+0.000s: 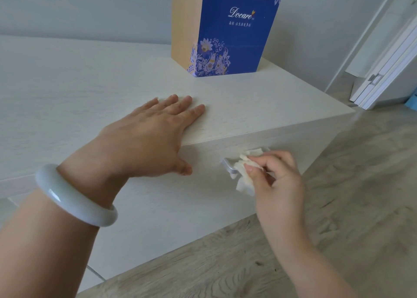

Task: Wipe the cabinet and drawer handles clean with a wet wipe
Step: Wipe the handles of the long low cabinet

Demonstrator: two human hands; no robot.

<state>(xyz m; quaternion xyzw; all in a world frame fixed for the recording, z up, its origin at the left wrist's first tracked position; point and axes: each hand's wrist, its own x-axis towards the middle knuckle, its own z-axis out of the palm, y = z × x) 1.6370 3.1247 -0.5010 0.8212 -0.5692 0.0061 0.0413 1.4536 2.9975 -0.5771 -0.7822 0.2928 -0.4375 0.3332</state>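
Wipe — pinched in right-hand fingers — covers drawer handle.

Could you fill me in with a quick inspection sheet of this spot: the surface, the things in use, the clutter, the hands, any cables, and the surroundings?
Surface: white cabinet, wood-grain top; the front faces a pale wood floor.
Job's things: metal handle on the cabinet front, partly covered by a crumpled wipe.
Clutter: tall blue and tan box standing on the top near the back.
Hands: left hand rests flat on the top edge, thumb down over the front, a pale bangle on the wrist; right hand pinches the wipe against the handle.
Cables: nothing seen.
Surroundings: pale wall behind; white door at the right.
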